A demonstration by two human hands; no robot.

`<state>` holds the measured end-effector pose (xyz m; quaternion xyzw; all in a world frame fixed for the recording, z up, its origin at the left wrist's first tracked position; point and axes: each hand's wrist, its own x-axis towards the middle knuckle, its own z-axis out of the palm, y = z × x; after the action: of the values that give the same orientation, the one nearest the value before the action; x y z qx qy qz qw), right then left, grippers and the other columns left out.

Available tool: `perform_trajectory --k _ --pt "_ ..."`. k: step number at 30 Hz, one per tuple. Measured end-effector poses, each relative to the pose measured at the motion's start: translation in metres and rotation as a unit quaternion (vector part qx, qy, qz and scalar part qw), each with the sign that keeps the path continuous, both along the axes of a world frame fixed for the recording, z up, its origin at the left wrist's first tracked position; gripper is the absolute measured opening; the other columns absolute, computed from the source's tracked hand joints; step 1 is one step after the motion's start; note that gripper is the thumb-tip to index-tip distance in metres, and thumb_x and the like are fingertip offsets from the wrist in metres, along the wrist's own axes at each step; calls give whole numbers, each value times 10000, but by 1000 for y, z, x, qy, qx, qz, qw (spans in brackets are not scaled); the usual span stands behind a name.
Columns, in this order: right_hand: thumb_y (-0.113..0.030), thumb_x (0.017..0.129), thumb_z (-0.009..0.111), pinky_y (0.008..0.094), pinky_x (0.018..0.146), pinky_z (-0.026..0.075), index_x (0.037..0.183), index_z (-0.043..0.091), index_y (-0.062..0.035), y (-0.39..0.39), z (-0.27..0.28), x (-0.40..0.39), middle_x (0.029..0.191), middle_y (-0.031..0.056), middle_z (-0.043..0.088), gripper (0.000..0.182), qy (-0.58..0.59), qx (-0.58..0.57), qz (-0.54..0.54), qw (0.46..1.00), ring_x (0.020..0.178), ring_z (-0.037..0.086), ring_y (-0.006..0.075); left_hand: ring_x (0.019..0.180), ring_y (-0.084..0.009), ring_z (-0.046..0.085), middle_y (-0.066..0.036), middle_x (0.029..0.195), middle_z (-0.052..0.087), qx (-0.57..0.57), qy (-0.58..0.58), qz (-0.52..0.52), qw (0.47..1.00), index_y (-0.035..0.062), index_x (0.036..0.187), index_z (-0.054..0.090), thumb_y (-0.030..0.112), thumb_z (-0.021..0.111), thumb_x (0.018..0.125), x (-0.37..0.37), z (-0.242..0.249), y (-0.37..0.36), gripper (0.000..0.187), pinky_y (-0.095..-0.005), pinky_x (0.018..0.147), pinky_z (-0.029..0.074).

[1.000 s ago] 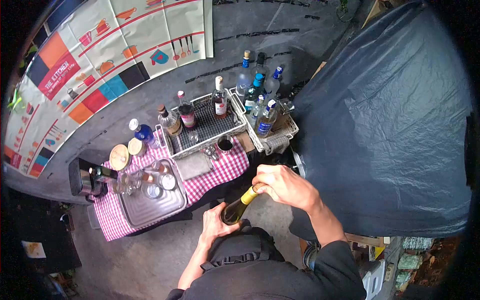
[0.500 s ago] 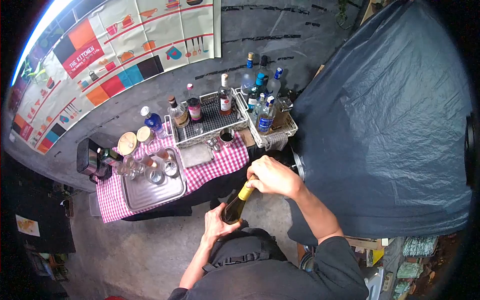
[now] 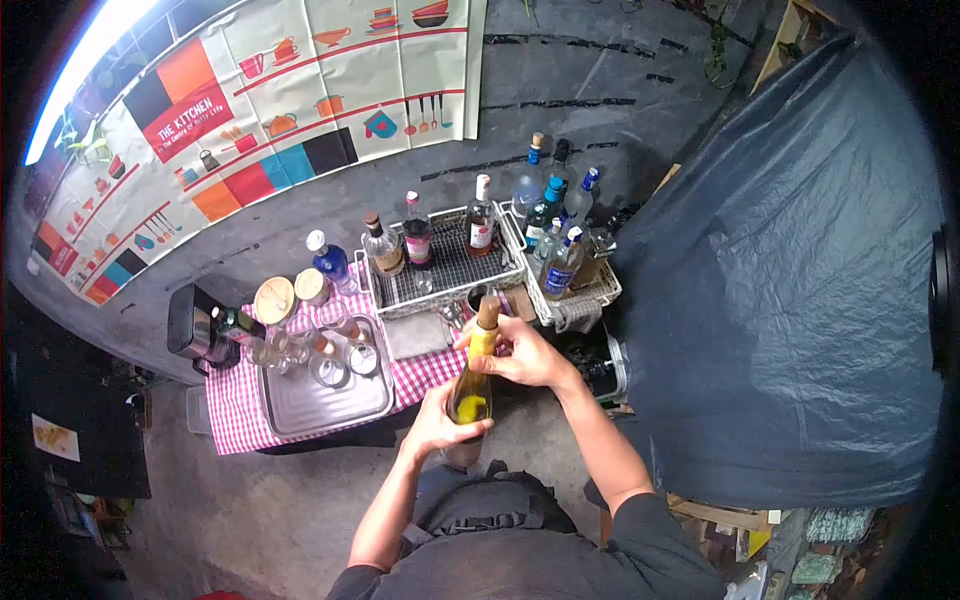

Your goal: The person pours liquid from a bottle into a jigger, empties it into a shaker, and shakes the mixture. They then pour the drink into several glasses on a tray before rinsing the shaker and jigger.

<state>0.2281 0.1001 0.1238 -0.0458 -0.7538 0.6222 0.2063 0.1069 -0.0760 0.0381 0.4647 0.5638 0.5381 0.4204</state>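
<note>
A dark green bottle (image 3: 470,399) with a yellow neck wrap stands nearly upright in front of my body, a cork (image 3: 488,311) in its mouth. My left hand (image 3: 437,420) is wrapped round its lower body. At the neck, just below the cork, my right hand (image 3: 515,352) grips the yellow wrap. Behind the bottle lies the red checked cloth (image 3: 426,373) on the table, with a grey folded cloth (image 3: 419,335) on it.
A metal tray (image 3: 300,410) holds several glasses. Wire baskets (image 3: 440,302) with several bottles stand along the wall. A black appliance (image 3: 195,325) is at the table's left end, and a dark plastic sheet (image 3: 770,330) hangs on the right.
Both hands have raised the bottle, and it stands more upright. My right hand has moved off its top, so the cork now shows. The view has shifted, too.
</note>
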Motion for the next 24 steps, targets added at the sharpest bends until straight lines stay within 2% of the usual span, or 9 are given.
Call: perform_trajectory --k 1,4,7,11,12,15,19,20,24 --pt "-300 910 798 282 763 523 1103 691 -29 6 13 -9 957 17 709 349 -36 -46 9 998 836 633 73 873 -113 618 -26 935 676 -7 -31 -25 999 16 1087 642 257 875 687 -12 8 12 522 -313 843 519" --pt "-252 907 801 304 796 537 1000 707 -10 25 40 -48 893 27 720 276 -29 -34 -16 999 843 658 104 935 -118 594 -6 996 644 10 -87 -104 991 36 1127 618 255 878 713 -52 20 49 536 -311 879 504" --pt "-223 911 793 303 796 537 986 709 -11 43 65 -74 888 31 724 241 -16 -6 -68 998 833 659 103 961 -134 596 -14 1042 640 51 -94 -154 982 42 1148 613 284 892 729 -86 37 89 559 -327 912 499" --pt "-171 915 782 301 805 546 992 713 3 61 102 -95 882 45 741 202 23 25 -100 994 853 668 94 1210 -180 559 -83 1278 607 82 -61 -130 986 18 1373 513 306 917 728 -119 62 129 814 -365 1081 434" --pt "-134 923 774 272 790 541 984 698 -9 67 109 -99 891 17 712 158 25 58 -111 992 842 662 81 1290 -198 526 -107 1352 579 91 -64 -116 987 17 1442 455 310 921 733 -125 63 139 897 -377 1126 404" --pt "-127 929 768 261 744 543 988 691 5 85 121 -114 877 18 709 164 24 107 -152 982 805 658 73 1223 -219 588 -121 1309 619 137 44 0 990 20 1428 483 331 919 738 -144 70 161 873 -388 1061 461" --pt "-134 937 759 252 710 542 992 681 9 119 125 -147 857 11 699 172 34 165 -220 961 784 645 56 1033 -282 650 -118 1080 640 187 296 159 923 70 1240 623 401 933 665 -169 106 192 732 -419 913 530" --pt "-144 940 757 262 715 547 993 677 8 129 123 -154 852 14 697 179 33 164 -229 959 784 643 60 986 -301 642 -117 1023 620 181 336 182 906 79 1201 639 411 928 653 -173 113 200 703 -431 874 530" --pt "-155 939 759 288 714 541 1006 677 20 174 103 -181 857 31 716 205 75 215 -249 941 779 649 83 959 -299 614 -96 1022 634 155 428 194 869 76 1174 643 392 909 668 -191 120 233 653 -427 858 501"
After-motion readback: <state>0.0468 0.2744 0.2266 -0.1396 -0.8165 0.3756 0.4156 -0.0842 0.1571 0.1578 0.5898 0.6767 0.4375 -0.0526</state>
